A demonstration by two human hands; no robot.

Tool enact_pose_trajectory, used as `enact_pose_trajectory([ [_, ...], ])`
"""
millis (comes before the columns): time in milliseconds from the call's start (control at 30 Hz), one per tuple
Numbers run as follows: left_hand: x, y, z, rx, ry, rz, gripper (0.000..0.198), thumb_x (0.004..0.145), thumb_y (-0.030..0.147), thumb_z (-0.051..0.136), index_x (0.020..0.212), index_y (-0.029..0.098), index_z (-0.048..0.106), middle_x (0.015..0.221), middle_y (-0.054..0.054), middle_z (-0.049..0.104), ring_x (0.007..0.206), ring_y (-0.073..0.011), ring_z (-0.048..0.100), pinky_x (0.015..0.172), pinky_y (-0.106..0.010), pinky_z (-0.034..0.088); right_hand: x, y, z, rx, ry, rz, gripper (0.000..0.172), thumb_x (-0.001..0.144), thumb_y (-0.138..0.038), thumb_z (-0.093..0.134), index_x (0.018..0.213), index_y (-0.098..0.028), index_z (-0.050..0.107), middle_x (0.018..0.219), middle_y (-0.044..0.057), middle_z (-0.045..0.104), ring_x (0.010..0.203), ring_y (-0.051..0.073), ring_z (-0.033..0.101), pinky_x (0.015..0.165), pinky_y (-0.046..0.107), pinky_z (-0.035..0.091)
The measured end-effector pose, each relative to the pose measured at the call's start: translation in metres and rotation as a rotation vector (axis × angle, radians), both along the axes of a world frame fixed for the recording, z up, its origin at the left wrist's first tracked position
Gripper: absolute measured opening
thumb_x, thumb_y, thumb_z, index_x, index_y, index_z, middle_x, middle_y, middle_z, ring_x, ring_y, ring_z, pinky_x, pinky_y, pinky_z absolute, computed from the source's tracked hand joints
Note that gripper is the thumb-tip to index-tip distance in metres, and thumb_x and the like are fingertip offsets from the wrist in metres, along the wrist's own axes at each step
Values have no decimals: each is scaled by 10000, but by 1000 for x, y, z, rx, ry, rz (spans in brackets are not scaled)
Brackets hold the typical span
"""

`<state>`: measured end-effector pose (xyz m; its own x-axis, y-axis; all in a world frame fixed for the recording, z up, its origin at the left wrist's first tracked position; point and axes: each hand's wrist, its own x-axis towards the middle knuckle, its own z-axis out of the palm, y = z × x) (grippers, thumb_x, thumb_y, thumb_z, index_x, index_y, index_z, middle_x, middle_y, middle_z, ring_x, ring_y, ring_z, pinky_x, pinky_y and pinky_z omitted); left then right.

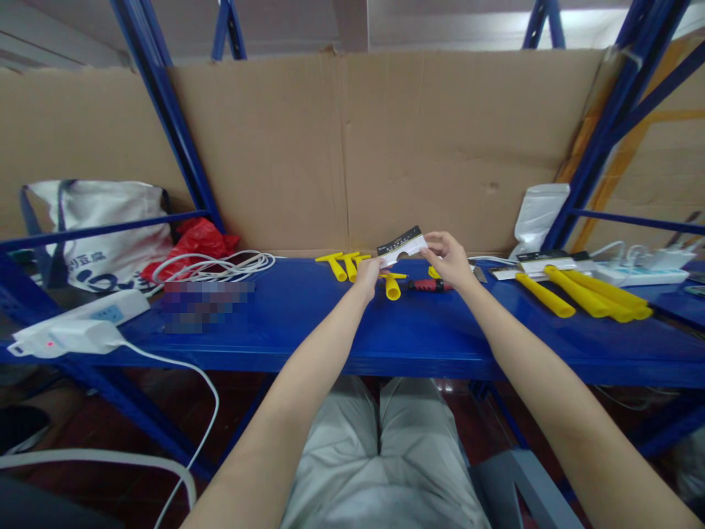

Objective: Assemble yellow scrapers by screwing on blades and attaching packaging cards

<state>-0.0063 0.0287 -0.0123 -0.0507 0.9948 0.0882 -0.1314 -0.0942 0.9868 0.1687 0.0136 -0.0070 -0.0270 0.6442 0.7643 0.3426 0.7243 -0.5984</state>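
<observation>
Cable (250, 266), white and loopy, lies on the left of the blue shelf (264, 319). Next come small yellow T-shaped pieces (338, 269). Then the left hand (368, 278) pinches one end of a black-and-white card sleeve (399, 244) (I see a dark curve on its lower edge), and the right hand (450, 258) pinches the other end, up over the shelf. Near the right hand is a red-and-black tool handle (428, 285). Far right, yellow-handled scrapers (576, 292) lie together.

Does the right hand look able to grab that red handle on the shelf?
Probably yes: the red handle lies close below the right hand, mostly uncovered, but that hand holds the black-and-white piece and would likely need to let go.
</observation>
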Motion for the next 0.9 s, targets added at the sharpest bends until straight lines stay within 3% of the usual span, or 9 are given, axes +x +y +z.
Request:
enact_pose_trajectory([
  [200,3,9,-14,205,441,103,197,696,131,480,525,174,568,735,-83,691,845,-236,642,741,-289,460,1,-1,3,-79,9,58,411,666,-564,658,857,-214,558,733,45,682,751,226,665,705,386,532],
  [400,2,10,-22,130,678,116,71,680,190,591,731,175,640,1004,-127,693,1039,-282,596,867,-333,405,3,-1,3,-44,29,-75,403,705,-614,595,754,-226,497,649,27,662,655,213,664,635,351,519],
  [467,2,6,-21,93,740,121,194,661,292,665,815,176,641,1042,-142,680,1058,-311,584,901,-375,380,5,-2,3,-34,30,-123,398,726,-616,573,769,-231,482,641,21,660,625,204,661,605,334,509],
  [567,3,0,-21,89,765,87,345,611,385,729,877,188,633,1045,-132,678,1055,-317,584,939,-399,348,7,-2,2,-27,4,-181,391,747,-614,552,779,-234,465,610,11,651,591,200,655,561,314,491],
  [733,7,-3,-22,103,694,90,396,564,243,760,933,213,619,1020,-92,681,1083,-296,570,979,-397,318,5,-3,1,-28,-43,-198,374,777,-602,519,784,-235,442,638,17,661,584,202,658,560,312,482],
  [900,6,5,-28,104,616,111,455,592,194,738,1021,178,587,1034,-107,668,1005,-252,613,885,-339,407,4,-2,1,-15,-39,-201,387,779,-617,501,778,-236,432,621,14,653,568,197,654,534,298,463],
])
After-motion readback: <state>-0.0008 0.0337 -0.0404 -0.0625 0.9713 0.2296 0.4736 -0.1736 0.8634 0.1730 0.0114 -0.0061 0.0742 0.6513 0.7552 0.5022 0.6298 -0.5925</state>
